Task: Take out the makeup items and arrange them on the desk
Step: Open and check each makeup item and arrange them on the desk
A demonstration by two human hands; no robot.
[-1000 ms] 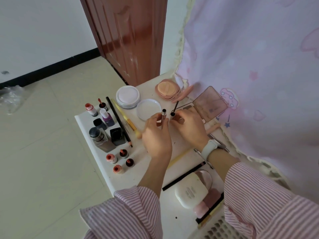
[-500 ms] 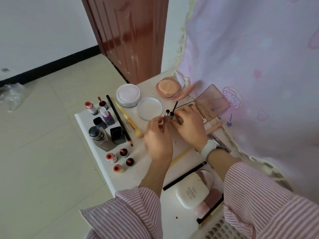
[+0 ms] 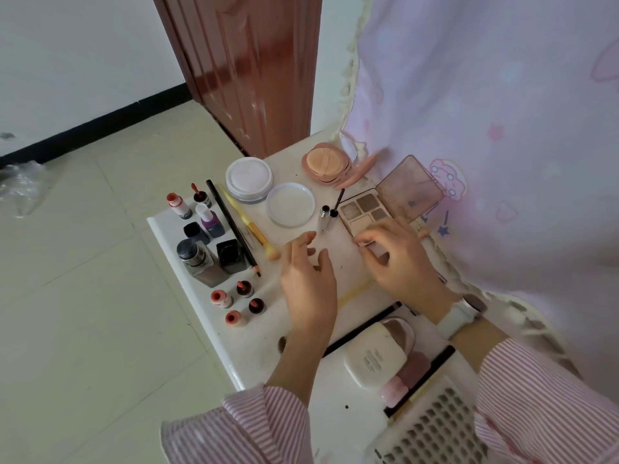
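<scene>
hovering hands [image 3: 310,276] empty above the desk [image 3: 254,333].

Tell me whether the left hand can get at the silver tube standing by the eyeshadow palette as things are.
Probably yes. The left hand hovers open and empty just short of the silver tube, with only bare desk between them. The right hand is off to the side, at the eyeshadow palette.

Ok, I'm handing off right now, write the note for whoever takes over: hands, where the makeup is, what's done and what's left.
Left hand: open, holding nothing, above the desk.
Right hand: fingers curled at the near edge of the open eyeshadow palette.
Done: silver tube and its black wand stand beside the palette; bottles and lipsticks in rows at left.
Left: white compact and pink items by the basket look unsorted.
</scene>
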